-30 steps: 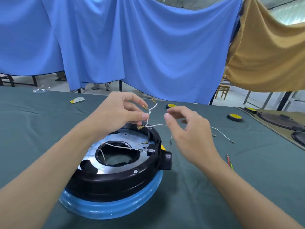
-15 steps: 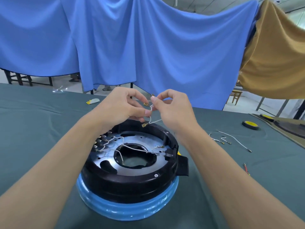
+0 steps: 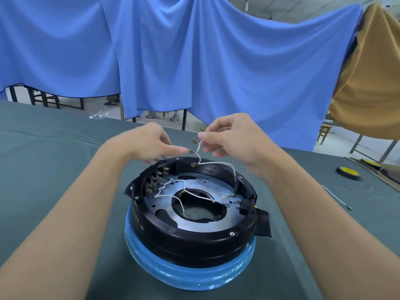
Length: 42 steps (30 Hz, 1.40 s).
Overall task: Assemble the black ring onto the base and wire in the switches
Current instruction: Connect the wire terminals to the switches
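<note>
White wire (image 3: 218,163) is held above the far rim of the black ring (image 3: 194,232). It runs upright from the fingers, then arcs to the ring's right inner wall. Left hand (image 3: 147,144) pinches the brass terminal (image 3: 191,151), which lies level. Right hand (image 3: 233,139) pinches the strand; a second ago it was spread, apart from the wire.

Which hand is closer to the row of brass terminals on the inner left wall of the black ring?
Left. The left hand is just above and behind the terminals; the right hand is farther right, pinching the white wire.
</note>
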{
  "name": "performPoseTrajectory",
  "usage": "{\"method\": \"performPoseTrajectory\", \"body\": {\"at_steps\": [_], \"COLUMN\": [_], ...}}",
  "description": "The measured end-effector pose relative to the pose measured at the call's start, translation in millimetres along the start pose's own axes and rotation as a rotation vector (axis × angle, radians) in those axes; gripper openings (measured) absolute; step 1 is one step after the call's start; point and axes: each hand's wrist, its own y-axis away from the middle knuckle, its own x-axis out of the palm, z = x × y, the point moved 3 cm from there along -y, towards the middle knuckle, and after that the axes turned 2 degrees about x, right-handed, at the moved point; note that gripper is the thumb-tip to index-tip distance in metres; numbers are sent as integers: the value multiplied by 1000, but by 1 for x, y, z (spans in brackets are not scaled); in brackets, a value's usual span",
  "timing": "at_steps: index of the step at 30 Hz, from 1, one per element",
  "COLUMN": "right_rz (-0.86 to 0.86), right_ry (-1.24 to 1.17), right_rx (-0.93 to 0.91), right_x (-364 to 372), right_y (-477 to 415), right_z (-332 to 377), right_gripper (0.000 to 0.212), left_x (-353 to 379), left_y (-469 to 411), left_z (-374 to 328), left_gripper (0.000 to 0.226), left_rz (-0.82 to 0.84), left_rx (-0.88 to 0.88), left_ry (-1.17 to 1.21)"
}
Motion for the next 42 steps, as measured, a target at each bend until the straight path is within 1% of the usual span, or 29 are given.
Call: {"method": "performPoseTrajectory", "body": {"at_steps": [2, 5, 7, 9, 10, 13, 15, 18, 20, 21, 26, 30, 32, 34, 35, 37, 39, 41, 42], "right_rz": [46, 128, 199, 274, 316, 404, 409, 349, 311, 291, 195, 199, 195, 205, 228, 304, 337, 305, 265], "right_ry": [-119, -484, -679, -740, -712, -501, -423, -323, -244, -198, 50, 302, 490, 687, 739, 778, 720, 554, 446], "right_rx": [-5, 40, 128, 244, 292, 368, 419, 455, 461, 458, 405, 369, 308, 219, 197, 196, 246, 315, 353], "right_x": [2, 10, 20, 35, 43, 68, 79, 83, 81, 80, 80, 85, 83, 79, 78, 77, 79, 81, 81], "right_y": [-2, -2, -2, -4, -4, -3, -1, -1, -3, -5, -20, -24, -27, -30, -32, -33, -31, -32, -32], "right_z": [4, 8, 9, 8, 7, -4, -15, -28, -31, -30, -23, -16, -11, -1, 2, 4, -3, -18, -26], "right_gripper": [12, 13, 15, 17, 17, 10, 2, 6, 4, 2, 14, 8, 24, 27, 26, 23, 22, 21, 16], "left_x": [2, 1, 2, 3, 4, 6, 7, 7, 7, 7, 5, 2, 3, 3, 3, 3, 3, 2, 2], "left_y": [-4, -7, -8, -7, -6, -5, -6, -11, -13, -13, -12, -8, -8, -9, -9, -11, -12, -12, -12], "left_z": [6, 12, 14, 15, 16, 21, 25, 30, 31, 31, 28, 25, 23, 22, 22, 23, 25, 26, 26], "left_gripper": [39, 31, 33, 27, 23, 23, 13, 37, 44, 43, 32, 25, 22, 19, 20, 25, 30, 31, 31], "left_rz": [-1, -28, -15, 2, 2, -6, -15, -19, -30, -32, -41, -32, -20, -22, -25, -30, -37, -36, -35], "left_rx": [-32, -84, -106, -119, -128, -165, -172, -172, -168, -170, -210, -231, -223, -217, -218, -221, -221, -217, -216], "left_ry": [-31, -97, -158, -193, -204, -162, -95, 4, 24, 31, 54, 15, -2, -25, -31, -32, -28, -25, -21]}}
